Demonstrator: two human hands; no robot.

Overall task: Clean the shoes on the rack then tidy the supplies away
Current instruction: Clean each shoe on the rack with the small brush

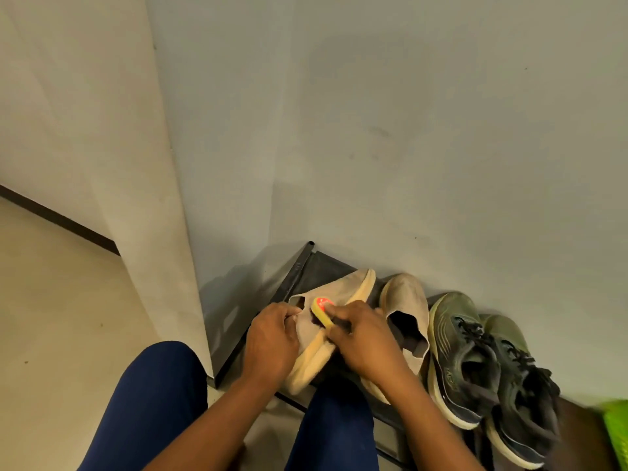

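1. Writing: pale lettering shows on the side of the nearer green trainer (475, 362), too blurred to read; the brush (321, 311) carries an orange-red patch on its end, with no legible text.
2. The left hand (272, 345) grips the tan slip-on (326, 321) at its collar, fingers curled over the opening – the shoe is tilted on its side, cream sole turned right and up.
3. The right hand (367, 338) holds the yellow brush pinched between thumb and fingers, pressed against the slip-on's upper just beyond the left hand's fingertips.
4. The second tan shoe (406, 317) sits upright on the black rack (289, 283), just right of the held one.
5. The two green trainers stand side by side further right – the other trainer (520, 385) beside the first.
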